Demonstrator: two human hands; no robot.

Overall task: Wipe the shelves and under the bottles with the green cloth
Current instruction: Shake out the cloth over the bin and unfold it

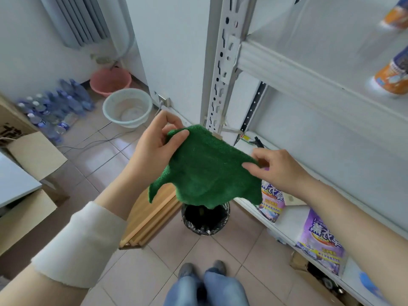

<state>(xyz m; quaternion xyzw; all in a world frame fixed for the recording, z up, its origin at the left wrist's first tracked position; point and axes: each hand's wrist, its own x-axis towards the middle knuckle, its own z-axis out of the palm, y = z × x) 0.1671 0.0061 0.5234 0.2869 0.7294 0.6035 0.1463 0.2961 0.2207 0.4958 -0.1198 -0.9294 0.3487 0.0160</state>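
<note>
Green cloth [209,168] is held spread in the air, clear of the shelves [309,69] and above the waste bin [220,224] on the floor. The left hand [154,144] pinches its upper corner; the right hand [278,168] pinches its right edge.

Nothing touches the cloth, so wiping is judged pending. Whether any shelf is already wiped cannot be told.

Orange bottles [390,78] stand at the upper shelf's right end, and purple pouches [320,235] stand along the lower shelf's front edge. Under-bottle wiping remains.

- Bin: black liner, contents unclear.
- White basin [108,113]: appears empty.
- Pink basin [106,89]: interior unreadable.
</note>
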